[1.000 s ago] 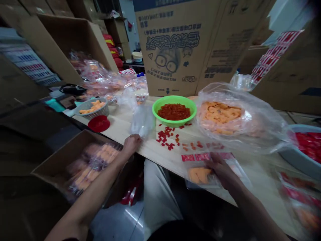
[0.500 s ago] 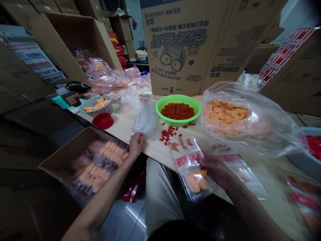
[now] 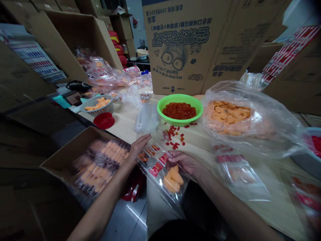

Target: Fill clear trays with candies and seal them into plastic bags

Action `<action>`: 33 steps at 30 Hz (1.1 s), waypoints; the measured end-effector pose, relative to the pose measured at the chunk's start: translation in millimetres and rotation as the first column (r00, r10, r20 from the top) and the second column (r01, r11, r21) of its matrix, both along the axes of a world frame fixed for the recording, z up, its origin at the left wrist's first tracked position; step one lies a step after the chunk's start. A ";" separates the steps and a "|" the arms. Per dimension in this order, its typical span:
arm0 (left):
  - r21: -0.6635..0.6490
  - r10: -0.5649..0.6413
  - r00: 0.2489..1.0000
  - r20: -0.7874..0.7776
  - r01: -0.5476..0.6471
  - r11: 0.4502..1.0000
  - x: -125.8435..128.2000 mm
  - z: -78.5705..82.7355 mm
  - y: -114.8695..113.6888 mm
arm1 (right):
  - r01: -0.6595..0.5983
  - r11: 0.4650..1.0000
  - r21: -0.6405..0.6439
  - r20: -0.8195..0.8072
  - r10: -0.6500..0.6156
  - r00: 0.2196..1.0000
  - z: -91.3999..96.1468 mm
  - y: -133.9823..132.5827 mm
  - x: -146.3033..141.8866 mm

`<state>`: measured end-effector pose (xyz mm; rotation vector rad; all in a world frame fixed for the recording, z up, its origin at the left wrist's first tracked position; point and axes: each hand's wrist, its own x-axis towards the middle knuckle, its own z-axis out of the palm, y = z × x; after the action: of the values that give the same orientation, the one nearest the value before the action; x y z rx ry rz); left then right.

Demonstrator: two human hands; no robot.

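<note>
My right hand (image 3: 187, 162) grips the side of a clear plastic tray (image 3: 160, 184). In its compartments lie small orange-red gummies (image 3: 150, 152), red printed sachets (image 3: 156, 169) and larger pale-orange candies (image 3: 173, 179). The tray is tilted over my lap at the table's front edge. My left hand (image 3: 139, 147) is by the tray's upper left corner, its fingers together on the edge of a clear plastic bag (image 3: 156, 134) whose outline is faint. Behind the fingers lies a stack of clear bags (image 3: 145, 117). Loose red gummies (image 3: 173, 134) are scattered beyond the tray.
A green bowl (image 3: 159, 112) of red gummies stands ahead, beside a large bag (image 3: 271, 117) of orange candies. Another filled tray (image 3: 243, 172) lies at right. A carton (image 3: 57, 154) of packed trays is at lower left, near a red dish (image 3: 110, 123) and grey basket (image 3: 107, 107).
My right hand has brought the tray leftward, close to my left hand, and turned it. My left hand has shifted slightly right, off the bag stack's near corner.
</note>
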<state>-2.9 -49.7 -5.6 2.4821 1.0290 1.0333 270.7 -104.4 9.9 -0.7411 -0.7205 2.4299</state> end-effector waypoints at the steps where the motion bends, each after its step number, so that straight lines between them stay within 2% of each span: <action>1: -0.019 -0.028 1.000 0.009 0.029 0.999 0.5 3.7 -2.3 | 0.022 1.000 -0.007 0.009 -0.022 1.000 -2.8 1.7 0.7; 4: -0.010 -0.080 0.996 0.026 0.080 0.997 4.4 12.9 -7.5 | 0.101 0.994 -0.040 0.084 -0.097 0.992 -9.3 4.8 8.1; 9: 0.025 -0.064 0.997 0.052 0.063 0.998 14.7 19.9 -12.9 | 0.186 0.982 0.002 0.149 -0.185 0.971 -6.5 4.7 28.0; 13: 0.039 -0.070 0.998 0.005 0.070 0.997 24.5 19.4 -15.3 | 0.210 0.975 0.071 0.150 -0.218 0.964 -3.4 3.4 39.9; 17: 0.069 -0.048 0.999 -0.009 0.049 0.996 34.7 17.8 -14.3 | 0.243 0.961 0.133 0.231 -0.269 0.935 -4.1 1.6 46.3; 22: -0.014 -0.074 0.997 0.034 0.074 0.997 41.5 19.5 -10.0 | 0.252 0.955 0.154 0.315 -0.289 0.904 0.5 -0.8 49.5; 24: -0.023 -0.086 0.996 0.006 0.086 0.996 40.9 19.5 -9.5 | 0.254 0.955 0.150 0.322 -0.290 0.901 1.5 -1.9 50.4; 26: 0.020 -0.095 0.993 -0.070 0.097 0.995 39.3 18.4 -10.6 | 0.248 0.954 0.169 0.341 -0.293 0.893 0.7 -3.1 51.2; 30: 0.184 0.014 0.979 -0.202 0.024 0.983 37.5 12.8 -14.1 | 0.275 0.942 0.192 0.352 -0.328 0.877 -1.8 -3.8 52.4; 33: 0.170 0.092 0.985 -0.147 -0.067 0.983 39.0 5.8 -13.4 | 0.311 0.938 0.156 0.343 -0.347 0.873 -1.3 -3.1 53.8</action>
<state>36.1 -63.2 0.2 2.7116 1.1395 0.9988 324.5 -107.4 8.6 -1.1927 -0.7708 1.9539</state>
